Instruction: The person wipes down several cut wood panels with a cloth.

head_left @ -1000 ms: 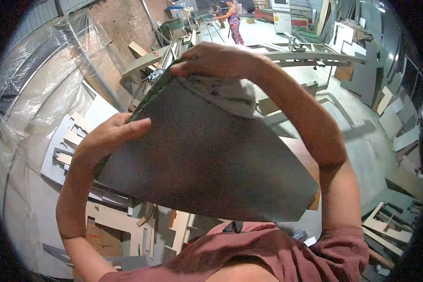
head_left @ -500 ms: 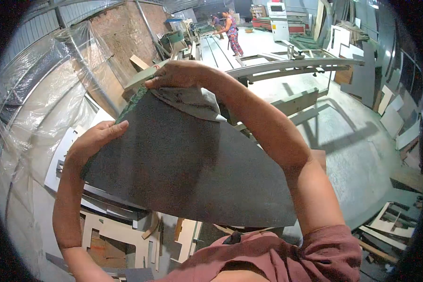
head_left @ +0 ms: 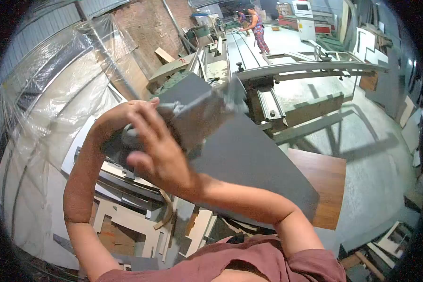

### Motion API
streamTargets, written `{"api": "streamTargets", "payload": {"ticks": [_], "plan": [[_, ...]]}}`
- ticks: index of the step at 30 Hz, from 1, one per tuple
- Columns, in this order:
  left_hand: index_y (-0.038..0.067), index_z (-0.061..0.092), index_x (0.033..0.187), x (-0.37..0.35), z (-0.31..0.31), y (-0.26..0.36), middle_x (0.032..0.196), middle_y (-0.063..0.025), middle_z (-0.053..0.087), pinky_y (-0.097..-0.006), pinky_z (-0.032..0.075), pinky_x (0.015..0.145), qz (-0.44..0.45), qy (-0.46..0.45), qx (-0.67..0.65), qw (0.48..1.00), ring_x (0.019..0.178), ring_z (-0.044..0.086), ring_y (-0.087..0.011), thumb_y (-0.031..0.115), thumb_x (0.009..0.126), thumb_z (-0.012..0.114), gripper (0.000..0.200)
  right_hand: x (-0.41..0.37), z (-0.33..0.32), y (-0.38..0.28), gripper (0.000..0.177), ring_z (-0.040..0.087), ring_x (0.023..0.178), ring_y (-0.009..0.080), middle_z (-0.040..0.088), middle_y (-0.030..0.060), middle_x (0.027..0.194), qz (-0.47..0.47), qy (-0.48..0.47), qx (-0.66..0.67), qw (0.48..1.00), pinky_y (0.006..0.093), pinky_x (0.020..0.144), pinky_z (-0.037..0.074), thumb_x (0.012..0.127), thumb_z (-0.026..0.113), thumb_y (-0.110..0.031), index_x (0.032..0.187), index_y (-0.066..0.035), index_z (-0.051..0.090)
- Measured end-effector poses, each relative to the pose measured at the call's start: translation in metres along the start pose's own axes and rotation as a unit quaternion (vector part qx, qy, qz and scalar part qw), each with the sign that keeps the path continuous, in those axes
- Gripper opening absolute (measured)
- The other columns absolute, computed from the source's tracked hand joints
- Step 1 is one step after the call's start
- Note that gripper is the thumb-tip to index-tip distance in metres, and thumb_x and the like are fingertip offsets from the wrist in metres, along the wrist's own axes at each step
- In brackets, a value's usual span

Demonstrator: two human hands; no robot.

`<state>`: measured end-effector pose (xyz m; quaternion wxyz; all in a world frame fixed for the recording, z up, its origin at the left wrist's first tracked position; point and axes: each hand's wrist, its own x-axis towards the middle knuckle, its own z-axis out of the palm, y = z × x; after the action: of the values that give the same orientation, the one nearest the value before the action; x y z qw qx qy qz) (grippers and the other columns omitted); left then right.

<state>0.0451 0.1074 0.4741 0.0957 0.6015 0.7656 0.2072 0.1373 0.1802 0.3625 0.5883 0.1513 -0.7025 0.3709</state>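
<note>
A dark grey panel (head_left: 249,155) lies slanting in front of me on a stack, its near corner pointing toward my body. A grey cloth (head_left: 207,108), smeared by motion, stretches over the panel from my left hand (head_left: 122,115) toward the back right. The left hand is bent inward at the panel's left side, its fingers curled at the cloth and partly hidden. In front of it, my right hand (head_left: 162,150) is raised and blurred, fingers stretched out and thumb apart, crossing over the cloth. It appears to hold nothing.
A brown wood-grain panel (head_left: 326,188) sticks out under the grey one at right. Beyond stands a sliding machine rail (head_left: 310,68). Pale board offcuts (head_left: 127,225) lie below left, and plastic sheeting (head_left: 47,103) hangs at left. Another person (head_left: 257,30) stands at the back.
My right hand has left the panel's far edge and come back toward my left hand. The cloth has swung out to the right. The view has turned slightly left.
</note>
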Motion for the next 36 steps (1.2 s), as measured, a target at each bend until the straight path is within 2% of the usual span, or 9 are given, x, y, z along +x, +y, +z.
{"api": "streamTargets", "payload": {"ticks": [3,7,9,21,26,28,31,34,36], "plan": [[-0.001,0.049,0.11,0.01,0.008,-0.002,0.104,-0.015,0.052,-0.0292,0.036,0.088,-0.169,0.058,-0.243,0.954,0.098,0.05,-0.0194,0.034,0.084,0.044,0.044,-0.011,0.004,0.017,0.054,0.022,0.12,0.0386,0.021,0.0215,0.13,0.015,0.015,0.059,0.998,0.0421,0.099,0.021,0.076,0.052,-0.011,0.123,-0.002,0.027],[-0.004,0.053,0.102,0.023,0.004,-0.011,0.087,-0.0158,0.058,-0.0298,0.048,0.062,-0.3,-0.001,-0.133,0.945,0.071,0.059,-0.0184,0.044,0.084,0.04,0.052,-0.038,-0.049,0.086,0.046,0.029,0.115,0.0402,0.026,0.0263,0.123,0.092,0.02,-0.208,0.974,0.0454,0.094,0.027,0.072,0.051,-0.005,0.115,-0.004,0.036],[-0.005,0.054,0.099,0.028,0.005,-0.016,0.086,-0.0152,0.058,-0.0272,0.047,0.06,-0.299,0.006,-0.116,0.947,0.071,0.059,-0.0178,0.045,0.083,0.041,0.053,-0.048,-0.06,0.11,0.038,0.029,0.115,0.0403,0.026,0.0261,0.123,0.234,0.023,-0.207,0.95,0.0461,0.093,0.028,0.079,0.045,-0.01,0.115,-0.002,0.036],[-0.005,0.053,0.1,0.035,0.006,-0.003,0.09,-0.0119,0.057,-0.028,0.043,0.07,-0.279,0.025,-0.11,0.954,0.078,0.055,-0.0173,0.042,0.08,0.049,0.051,-0.042,-0.096,0.145,0.049,0.033,0.114,0.0336,0.03,0.0161,0.128,0.196,0.038,-0.253,0.947,0.0437,0.093,0.027,0.074,0.058,-0.026,0.119,-0.017,0.041],[-0.006,0.053,0.099,0.041,0.004,-0.028,0.09,-0.0132,0.057,-0.0295,0.042,0.07,-0.298,-0.01,-0.137,0.945,0.077,0.054,-0.0189,0.043,0.08,0.048,0.053,-0.294,-0.212,0.183,0.034,0.038,0.109,0.0291,0.043,0.017,0.114,0.303,0.026,-0.449,0.84,0.0345,0.092,0.029,0.083,0.043,-0.02,0.111,-0.001,0.043],[-0.006,0.053,0.099,0.04,0.006,-0.033,0.09,-0.0137,0.057,-0.0297,0.042,0.07,-0.294,-0.006,-0.129,0.947,0.077,0.054,-0.0193,0.044,0.08,0.047,0.053,-0.351,-0.234,0.139,0.031,0.048,0.093,0.0301,0.049,0.0166,0.097,0.487,0.305,-0.137,0.807,0.0353,0.078,0.037,0.083,0.042,-0.023,0.102,0.0,0.047],[-0.006,0.052,0.099,0.04,0.007,-0.041,0.089,-0.0139,0.057,-0.0295,0.042,0.07,-0.289,0.002,-0.172,0.942,0.077,0.054,-0.0195,0.044,0.08,0.047,0.054,-0.456,-0.275,0.111,0.026,0.055,0.08,0.0275,0.055,0.0174,0.084,0.677,0.202,-0.344,0.619,0.0362,0.067,0.041,0.08,0.044,-0.017,0.096,0.003,0.05],[-0.006,0.052,0.099,0.043,0.008,-0.029,0.089,-0.0135,0.057,-0.0298,0.042,0.07,-0.3,0.02,-0.119,0.946,0.077,0.054,-0.0195,0.045,0.08,0.047,0.054,-0.425,-0.256,0.103,0.023,0.056,0.073,0.0288,0.058,0.0171,0.076,0.65,0.219,-0.432,0.585,0.0364,0.066,0.041,0.08,0.044,-0.017,0.089,0.002,0.052],[-0.006,0.052,0.099,0.046,0.007,-0.024,0.091,-0.0128,0.057,-0.03,0.043,0.071,-0.322,0.029,-0.105,0.94,0.078,0.054,-0.0193,0.043,0.081,0.048,0.053,-0.353,-0.223,0.102,0.024,0.056,0.08,0.0311,0.057,0.0185,0.086,0.544,0.249,-0.325,0.732,0.0375,0.069,0.041,0.079,0.043,-0.015,0.097,-0.002,0.052]]}}
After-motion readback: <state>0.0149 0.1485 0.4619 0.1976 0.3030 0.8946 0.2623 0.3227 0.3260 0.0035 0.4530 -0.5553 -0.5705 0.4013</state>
